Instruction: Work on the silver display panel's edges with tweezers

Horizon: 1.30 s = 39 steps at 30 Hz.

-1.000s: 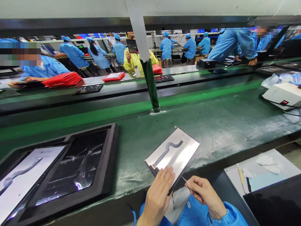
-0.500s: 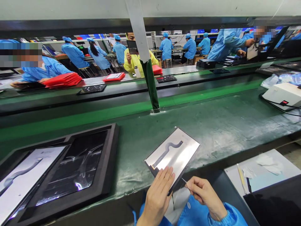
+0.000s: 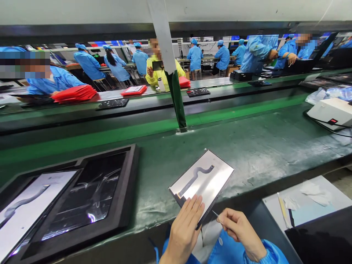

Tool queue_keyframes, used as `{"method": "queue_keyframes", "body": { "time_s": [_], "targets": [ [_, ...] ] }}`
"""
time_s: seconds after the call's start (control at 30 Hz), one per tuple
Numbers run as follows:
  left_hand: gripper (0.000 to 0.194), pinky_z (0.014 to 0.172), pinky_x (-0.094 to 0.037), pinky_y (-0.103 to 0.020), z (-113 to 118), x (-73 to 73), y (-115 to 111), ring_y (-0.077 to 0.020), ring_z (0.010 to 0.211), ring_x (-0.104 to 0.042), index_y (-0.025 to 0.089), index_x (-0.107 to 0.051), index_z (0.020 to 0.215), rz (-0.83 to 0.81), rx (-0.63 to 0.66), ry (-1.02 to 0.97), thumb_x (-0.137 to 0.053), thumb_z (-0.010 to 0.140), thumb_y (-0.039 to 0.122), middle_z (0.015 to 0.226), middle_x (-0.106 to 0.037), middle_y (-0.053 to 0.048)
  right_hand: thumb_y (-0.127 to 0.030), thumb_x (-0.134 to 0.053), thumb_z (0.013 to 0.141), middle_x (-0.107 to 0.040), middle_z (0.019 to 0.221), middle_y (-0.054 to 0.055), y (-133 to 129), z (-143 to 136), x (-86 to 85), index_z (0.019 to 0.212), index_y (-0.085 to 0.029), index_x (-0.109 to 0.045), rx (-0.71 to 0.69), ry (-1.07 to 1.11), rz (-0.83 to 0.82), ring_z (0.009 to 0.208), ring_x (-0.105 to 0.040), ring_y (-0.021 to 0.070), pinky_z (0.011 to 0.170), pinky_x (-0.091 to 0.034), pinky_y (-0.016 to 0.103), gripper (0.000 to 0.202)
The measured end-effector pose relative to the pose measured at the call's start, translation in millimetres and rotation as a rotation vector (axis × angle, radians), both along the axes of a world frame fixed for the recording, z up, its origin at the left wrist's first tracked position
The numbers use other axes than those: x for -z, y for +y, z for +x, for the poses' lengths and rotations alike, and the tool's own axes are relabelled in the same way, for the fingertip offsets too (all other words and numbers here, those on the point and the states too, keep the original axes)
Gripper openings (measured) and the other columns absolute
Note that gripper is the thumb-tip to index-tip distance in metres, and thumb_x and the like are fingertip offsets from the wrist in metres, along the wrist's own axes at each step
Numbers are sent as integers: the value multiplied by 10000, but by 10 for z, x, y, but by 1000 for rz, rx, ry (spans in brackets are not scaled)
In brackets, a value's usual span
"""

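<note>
An LCD screen panel (image 3: 213, 183) lies tilted, silvery back up, on the near edge of the green bench, with a wavy grey ribbon cable (image 3: 194, 178) across it. My left hand (image 3: 184, 229) rests on its near left part, fingers stretched flat; its thumb is mostly hidden by the panel's edge. My right hand (image 3: 238, 225) is closed in a pinch around a thin pointed metal tool (image 3: 215, 213), whose tip points at the panel's near right edge, slightly apart from it. Most of the tool is hidden in my fingers.
A black foam tray (image 3: 129, 194) at left holds another panel (image 3: 27, 205) and a glossy dark screen (image 3: 93, 190). A post (image 3: 176, 99) stands mid-bench. A white device (image 3: 330, 113) with cables is at right. Papers lie on a grey board (image 3: 335, 190). Co-workers sit beyond.
My right hand and the tool have shifted very slightly; the left hand and panel stay put. Across the bench, the co-worker in yellow has lowered a dark panel.
</note>
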<state>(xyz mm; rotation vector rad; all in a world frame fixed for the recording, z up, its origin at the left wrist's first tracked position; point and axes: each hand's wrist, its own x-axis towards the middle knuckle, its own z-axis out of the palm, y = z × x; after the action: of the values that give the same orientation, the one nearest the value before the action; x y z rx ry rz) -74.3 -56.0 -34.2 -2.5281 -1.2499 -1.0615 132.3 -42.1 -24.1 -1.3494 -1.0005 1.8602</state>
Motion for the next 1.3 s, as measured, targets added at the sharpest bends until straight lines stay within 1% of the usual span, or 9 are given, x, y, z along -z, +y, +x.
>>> {"method": "queue_keyframes", "body": {
  "time_s": [0.1, 0.27, 0.37, 0.57, 0.77, 1.03, 1.13, 1.3],
  "targets": [
    [514, 1074, -489, -428, 5, -10, 4, -242, 1311, -535, 103, -526, 1357, 2, 1, -5, -423, 876, -45, 1299, -654, -139, -635, -748, 633, -464, 511, -74, -1, -2, -2, 621, -181, -545, 2, -8, 0, 370, -252, 24, 405, -131, 221, 497],
    [538, 1066, -498, -415, 10, -35, 16, -237, 1296, -551, 118, -486, 1404, 23, 6, -11, -421, 892, -36, 1282, -667, -128, -661, -759, 594, -445, 491, -78, -4, -27, -68, 592, -187, -518, 7, -17, -13, 367, -244, 18, 404, -123, 220, 532],
    [525, 1080, -483, -414, 7, -32, 19, -233, 1305, -542, 110, -498, 1389, 21, 7, -5, -426, 892, -42, 1290, -661, -130, -673, -757, 593, -442, 490, -76, -13, -25, -72, 587, -189, -507, 6, -11, -14, 372, -248, 19, 402, -121, 218, 546],
    [533, 1084, -478, -415, 1, 0, 23, -235, 1318, -527, 105, -509, 1380, 16, 10, 2, -413, 879, -49, 1302, -653, -131, -673, -761, 598, -453, 495, -76, -40, -5, 3, 593, -184, -511, -2, 8, -11, 370, -255, 15, 397, -128, 210, 549],
    [521, 1090, -469, -408, -17, 15, 26, -235, 1322, -523, 99, -518, 1374, 25, 15, 2, -409, 882, -34, 1305, -651, -137, -675, -766, 593, -452, 488, -81, -47, -1, 42, 590, -186, -506, -19, 25, -14, 362, -244, 13, 387, -126, 211, 553],
    [479, 1098, -458, -396, -7, 75, 46, -236, 1333, -511, 68, -590, 1273, 83, 16, -21, -414, 845, -56, 1267, -673, -144, -701, -746, 621, -458, 513, -83, -65, 45, 179, 621, -187, -508, -66, 48, 3, 363, -243, 11, 385, -135, 211, 567],
    [468, 1096, -461, -388, -8, 79, 54, -242, 1339, -503, 67, -598, 1267, 99, 13, -18, -421, 849, -48, 1261, -677, -147, -716, -747, 609, -447, 508, -88, -68, 57, 214, 619, -189, -499, -90, 55, -4, 360, -241, 8, 385, -133, 209, 582],
    [455, 1109, -450, -369, -10, 63, 67, -231, 1323, -520, 68, -602, 1263, 114, 11, -5, -432, 856, -40, 1252, -683, -145, -723, -742, 612, -459, 513, -83, -57, 73, 227, 614, -187, -504, -102, 48, 19, 352, -237, 5, 390, -126, 216, 587]
  ]
}}
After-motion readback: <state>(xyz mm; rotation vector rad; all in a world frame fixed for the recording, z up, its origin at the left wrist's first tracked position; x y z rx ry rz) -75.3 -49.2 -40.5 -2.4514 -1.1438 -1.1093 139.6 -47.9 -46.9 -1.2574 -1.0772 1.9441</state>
